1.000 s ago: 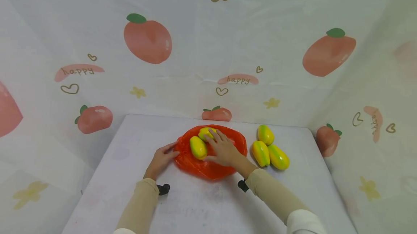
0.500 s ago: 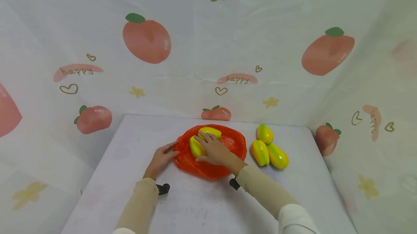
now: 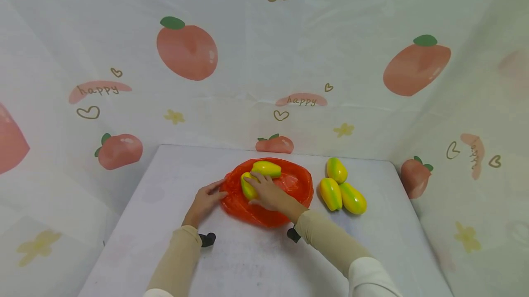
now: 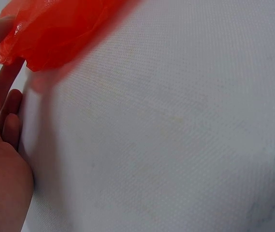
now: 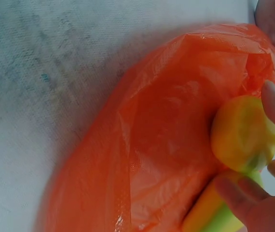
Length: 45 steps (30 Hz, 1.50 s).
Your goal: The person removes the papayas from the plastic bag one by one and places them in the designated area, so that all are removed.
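Observation:
A red plastic bag [image 3: 295,187] lies spread open, with two yellow-green papayas inside. My left hand [image 3: 204,203] pinches the bag's left edge; the left wrist view has the thumb above the plastic and fingers below. My right hand [image 3: 268,193] is curled over the left papaya [image 3: 248,189], covering part of it. In the right wrist view, thumb and fingers lie on different sides of that papaya [image 5: 243,135]. Just behind it is the other papaya [image 3: 266,168], lying sideways, close to the right fingertips.
To the right of the bag, three more papayas sit in a cluster: a back one [image 3: 336,170], a left one [image 3: 330,193] and a right one [image 3: 353,198]. A white covered table [image 3: 248,260] meets printed cloth walls at the back and sides.
My right hand has moved left and toward me, from the back papaya onto the left one. The back papaya now lies more exposed. My left hand stays at the bag's edge.

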### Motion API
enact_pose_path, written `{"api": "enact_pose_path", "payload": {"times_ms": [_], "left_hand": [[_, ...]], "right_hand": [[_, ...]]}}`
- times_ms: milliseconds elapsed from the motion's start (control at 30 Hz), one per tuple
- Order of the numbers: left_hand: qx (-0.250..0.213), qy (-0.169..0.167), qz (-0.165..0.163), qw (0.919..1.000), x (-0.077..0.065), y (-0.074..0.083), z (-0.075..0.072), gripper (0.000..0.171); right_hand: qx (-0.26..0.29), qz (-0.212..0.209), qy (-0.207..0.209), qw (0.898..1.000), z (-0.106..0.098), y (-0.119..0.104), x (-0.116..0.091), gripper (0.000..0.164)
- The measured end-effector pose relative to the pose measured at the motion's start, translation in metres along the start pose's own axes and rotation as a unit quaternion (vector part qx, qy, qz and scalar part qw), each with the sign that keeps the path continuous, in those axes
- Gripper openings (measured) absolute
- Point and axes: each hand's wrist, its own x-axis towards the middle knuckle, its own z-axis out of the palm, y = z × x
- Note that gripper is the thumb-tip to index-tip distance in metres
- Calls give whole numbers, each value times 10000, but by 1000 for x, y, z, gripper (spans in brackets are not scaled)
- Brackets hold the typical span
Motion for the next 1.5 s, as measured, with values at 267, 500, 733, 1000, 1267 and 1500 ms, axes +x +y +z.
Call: {"api": "enact_pose_path", "payload": {"times_ms": [267,500,733,1000,1267,1500], "left_hand": [[-39,7,25,10000,-3,2,1,53],[-102,12,30,9999,-2,2,0,54],[-80,52,62,9999,-3,1,-4,54],[-178,8,52,9998,-2,-1,-4,54],[-216,66,36,9997,0,-1,-1,52],[-119,77,49,9999,0,-3,1,55]], "right_hand": [[228,183,-194,9994,-1,-2,0,79],[271,285,-244,9989,-1,-3,3,74],[228,302,-232,9990,-1,-4,8,71],[234,263,-190,9992,-3,-3,3,69],[255,164,-24,9995,-10,-1,-2,71],[255,175,64,9995,-22,-6,-8,72]]}}
